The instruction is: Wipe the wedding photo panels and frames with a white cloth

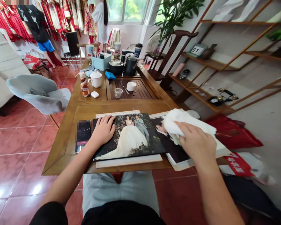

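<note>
A large wedding photo panel (133,134) lies in front of me on the wooden table, over a pale sheet or board whose edges stick out. My left hand (104,128) rests flat on the panel's left part, fingers stretched out. At the right, my right hand (194,139) grips a crumpled white cloth or tissue (174,120), raised above a second photo (179,153) that is partly covered by the cloth and hand. This second photo shows dark clothing and a white border. Left of the panel lies a phone (83,136) with its screen lit.
Farther up the table (84,109) are a bottle (84,84), a white lidded cup (95,78), a tea tray (140,89) with a small bowl, and a kettle (130,65). A grey chair (42,93) stands left, wooden shelves (213,64) right. Two people stand near hanging garments.
</note>
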Available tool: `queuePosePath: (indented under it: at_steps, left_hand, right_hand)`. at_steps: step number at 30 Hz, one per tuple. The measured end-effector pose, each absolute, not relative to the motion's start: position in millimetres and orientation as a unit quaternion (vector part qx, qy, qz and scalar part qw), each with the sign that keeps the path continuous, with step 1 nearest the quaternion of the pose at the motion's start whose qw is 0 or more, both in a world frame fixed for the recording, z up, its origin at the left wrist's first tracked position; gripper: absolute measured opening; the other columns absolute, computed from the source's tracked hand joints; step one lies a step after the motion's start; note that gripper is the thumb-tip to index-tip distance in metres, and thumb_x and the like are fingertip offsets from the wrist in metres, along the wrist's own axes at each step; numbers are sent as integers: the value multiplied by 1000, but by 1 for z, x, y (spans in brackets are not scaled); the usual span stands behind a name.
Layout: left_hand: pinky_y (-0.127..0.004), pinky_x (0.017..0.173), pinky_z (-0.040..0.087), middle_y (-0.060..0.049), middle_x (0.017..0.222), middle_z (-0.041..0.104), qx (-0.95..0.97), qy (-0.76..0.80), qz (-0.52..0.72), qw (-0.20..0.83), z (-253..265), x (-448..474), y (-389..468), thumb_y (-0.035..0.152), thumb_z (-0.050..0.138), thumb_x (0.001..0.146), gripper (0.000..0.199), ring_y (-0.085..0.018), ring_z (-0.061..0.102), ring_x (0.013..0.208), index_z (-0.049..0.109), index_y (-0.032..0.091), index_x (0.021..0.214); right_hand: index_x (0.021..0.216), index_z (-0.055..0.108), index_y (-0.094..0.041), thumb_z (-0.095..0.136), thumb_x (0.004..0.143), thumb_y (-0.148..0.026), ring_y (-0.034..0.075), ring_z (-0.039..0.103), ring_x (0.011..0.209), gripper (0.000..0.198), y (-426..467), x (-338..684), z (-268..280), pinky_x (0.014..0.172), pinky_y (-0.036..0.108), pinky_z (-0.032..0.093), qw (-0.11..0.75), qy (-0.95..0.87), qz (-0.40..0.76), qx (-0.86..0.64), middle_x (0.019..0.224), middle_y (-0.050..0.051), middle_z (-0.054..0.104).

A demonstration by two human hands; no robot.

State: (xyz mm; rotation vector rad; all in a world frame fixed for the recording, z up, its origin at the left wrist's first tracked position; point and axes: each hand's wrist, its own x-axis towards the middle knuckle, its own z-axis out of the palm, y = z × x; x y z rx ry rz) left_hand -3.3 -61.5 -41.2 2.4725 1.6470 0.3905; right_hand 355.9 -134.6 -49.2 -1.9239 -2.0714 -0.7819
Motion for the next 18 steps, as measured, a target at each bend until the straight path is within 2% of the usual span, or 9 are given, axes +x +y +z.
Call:
queuePosePath:
  at_steps: [3, 7, 9, 13, 16, 18]
  left_hand:
    - [-49, 127, 25, -13, 158, 46, 819, 557, 126, 63, -41, -3, -62, 30, 37, 106, 48, -28, 40, 148, 48, 16, 150]
    - [-55, 127, 22, -12, 154, 51, 801, 579, 145, 36, -39, -2, -64, 32, 39, 106, 44, -29, 41, 148, 51, 20, 147]
    - [-57, 126, 24, -12, 152, 53, 787, 597, 154, 23, -37, -1, -65, 32, 39, 106, 43, -29, 44, 146, 52, 21, 145]
    - [-58, 120, 32, -15, 153, 51, 752, 643, 147, -8, -31, -2, -67, 34, 41, 104, 43, -33, 45, 144, 53, 20, 144]
    - [-55, 110, 44, -18, 154, 49, 722, 679, 127, -30, -26, -7, -65, 36, 43, 103, 46, -37, 48, 139, 52, 17, 144]
    - [-49, 100, 51, -23, 144, 54, 698, 706, 113, -40, -22, -11, -63, 37, 42, 103, 45, -38, 56, 130, 54, 14, 140]
  right_hand:
    - [132, 63, -20, 50, 95, -14, 27, 70, 104, 40, -134, 359, -59, 75, 39, 46, 118, -706, -256, -650, 125, 9, 73]
    - [137, 60, -22, 55, 97, -30, 31, 66, 117, 41, -140, 346, -52, 94, 46, 45, 160, -707, -246, -644, 134, 13, 67]
    - [138, 58, -21, 55, 96, -34, 32, 64, 121, 44, -143, 333, -44, 99, 49, 44, 199, -714, -241, -627, 137, 14, 65]
    - [123, 64, -19, 53, 97, -31, 27, 68, 107, 32, -142, 303, -35, 92, 40, 49, 270, -751, -175, -577, 118, 11, 71]
    - [119, 64, -17, 47, 100, -35, 26, 69, 98, 31, -130, 287, -37, 86, 37, 51, 235, -757, -102, -601, 106, 11, 72]
    - [120, 63, -15, 43, 101, -37, 27, 68, 99, 36, -121, 283, -39, 86, 37, 51, 194, -735, -68, -646, 107, 14, 71]
